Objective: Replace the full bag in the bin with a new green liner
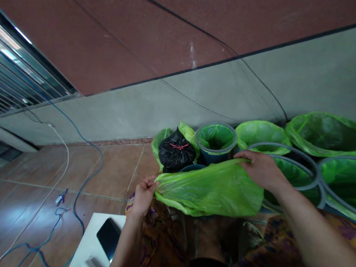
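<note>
I hold a bright green plastic bag [213, 188] stretched between both hands above my lap. My left hand [143, 194] pinches its left corner. My right hand [260, 166] grips its upper right edge. Behind the bag stand several round bins lined with green bags: a small blue bin [215, 142], a larger grey-rimmed bin [293, 175] under my right wrist, and others to the right. A tied black bag [176, 153] sits in a green liner to the left of the small bin.
A white stool or table [91, 244] with a black phone [108, 236] stands by my left arm. Blue and white cables [66, 206] trail over the brown tiled floor. A grey and red wall runs behind the bins.
</note>
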Demonstrator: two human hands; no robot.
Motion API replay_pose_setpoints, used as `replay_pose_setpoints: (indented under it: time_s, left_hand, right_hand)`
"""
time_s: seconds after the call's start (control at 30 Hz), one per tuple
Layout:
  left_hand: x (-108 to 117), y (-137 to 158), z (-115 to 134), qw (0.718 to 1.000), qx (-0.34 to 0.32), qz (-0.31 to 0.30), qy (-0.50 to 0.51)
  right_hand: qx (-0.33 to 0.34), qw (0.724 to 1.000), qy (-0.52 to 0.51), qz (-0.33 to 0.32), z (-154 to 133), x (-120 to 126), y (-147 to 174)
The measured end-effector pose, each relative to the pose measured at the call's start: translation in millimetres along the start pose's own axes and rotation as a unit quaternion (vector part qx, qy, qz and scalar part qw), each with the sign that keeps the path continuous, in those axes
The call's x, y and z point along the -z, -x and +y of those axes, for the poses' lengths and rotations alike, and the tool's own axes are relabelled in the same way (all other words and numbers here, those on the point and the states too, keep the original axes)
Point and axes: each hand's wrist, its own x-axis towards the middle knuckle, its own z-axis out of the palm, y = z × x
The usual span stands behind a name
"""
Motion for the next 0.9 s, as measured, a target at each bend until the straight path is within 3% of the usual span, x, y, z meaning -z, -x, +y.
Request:
replay_pose_setpoints:
  time_s: [0.13,0.3,0.5,0.63,0.8,0.9]
  left_hand:
    - [-3.6,5.6,6.2,0.999,0.006,-0.025,0.024]
    - [-11.0,11.2,12.7,0.983,0.015,-0.051,0.173]
    - [-20.2,8.0,7.8,0.969,0.073,0.012,0.235]
    - [-20.3,4.6,6.9,0.968,0.091,0.017,0.231]
    - [-19.6,9.1,11.9,0.971,0.067,-0.039,0.225]
    - [-22.8,10.6,7.6,0.987,0.027,-0.032,0.158]
  right_hand:
    - [-0.09,0.992,-0.013,0.092,9.8,7.3,-8.2]
    - [-0.154,0.977,-0.07,0.127,16.1,2.5,-13.3]
    - [-0.144,0.969,-0.123,0.16,16.8,-6.5,-19.0]
    - [-0.142,0.966,-0.129,0.173,15.4,-7.2,-20.2]
    - [-0.153,0.961,-0.132,0.188,15.3,-6.0,-20.5]
    - [-0.151,0.957,-0.141,0.202,14.9,-5.6,-20.0]
